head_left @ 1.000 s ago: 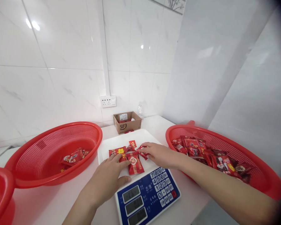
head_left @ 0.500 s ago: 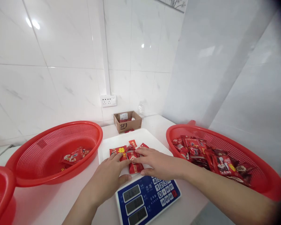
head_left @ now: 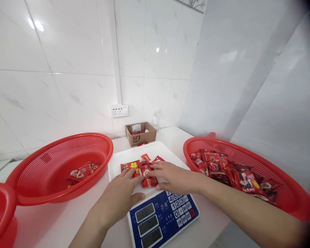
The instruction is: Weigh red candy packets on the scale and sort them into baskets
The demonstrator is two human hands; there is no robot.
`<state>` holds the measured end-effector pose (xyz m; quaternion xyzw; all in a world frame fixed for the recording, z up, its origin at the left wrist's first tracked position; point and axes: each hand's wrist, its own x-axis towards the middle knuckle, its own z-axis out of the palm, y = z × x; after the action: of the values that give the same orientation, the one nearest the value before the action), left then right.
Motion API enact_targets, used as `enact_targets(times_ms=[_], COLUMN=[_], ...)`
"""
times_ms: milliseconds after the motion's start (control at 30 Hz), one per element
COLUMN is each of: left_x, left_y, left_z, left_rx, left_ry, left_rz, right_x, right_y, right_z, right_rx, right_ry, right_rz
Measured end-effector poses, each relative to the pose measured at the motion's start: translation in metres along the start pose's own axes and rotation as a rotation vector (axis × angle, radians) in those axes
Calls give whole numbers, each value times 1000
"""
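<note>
Several small red packets lie close together on the white pan of a digital scale (head_left: 170, 151). My left hand (head_left: 117, 193) rests with spread fingers by a red packet with yellow print (head_left: 130, 166), its fingertips touching it. From the other side, my right hand (head_left: 177, 178) lies fingers outstretched over the edge of the middle red packet (head_left: 150, 182). Neither hand is wrapped around a packet. Behind them, a small red packet (head_left: 145, 157) shows beyond the fingers. The scale's blue panel (head_left: 164, 220) with keys and displays faces me.
To the left, a red perforated basket (head_left: 41, 168) holds a few red packets; another red basket (head_left: 0, 213) is partly in view. A fuller red basket (head_left: 286, 186) stands at right. Behind the scale are a cardboard box (head_left: 142, 138) and a clear plastic bottle (head_left: 155, 119).
My right hand has shifted very slightly, uncovering a little more of the middle packet. The left hand stays in place. The top display reading looks different.
</note>
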<state>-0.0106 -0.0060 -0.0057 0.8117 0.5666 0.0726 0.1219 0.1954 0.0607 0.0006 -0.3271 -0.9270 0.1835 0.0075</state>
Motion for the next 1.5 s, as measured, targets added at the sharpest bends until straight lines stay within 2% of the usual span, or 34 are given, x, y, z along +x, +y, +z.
enact_targets(times_ms=[567, 1033, 1333, 1500], left_x=[-6, -5, -1, 2], left_y=[2, 5, 5, 6], left_z=[-1, -3, 1, 2], left_rx=[-110, -162, -113, -81], left_ry=[-24, -27, -12, -5], left_rz=[36, 61, 49, 59], right_x=[2, 1, 1, 12], right_y=[0, -1, 7, 10], right_z=[-2, -4, -3, -7], right_rx=[-23, -7, 88, 37], right_ry=[-8, -7, 42, 122], right_rz=[76, 63, -80, 4])
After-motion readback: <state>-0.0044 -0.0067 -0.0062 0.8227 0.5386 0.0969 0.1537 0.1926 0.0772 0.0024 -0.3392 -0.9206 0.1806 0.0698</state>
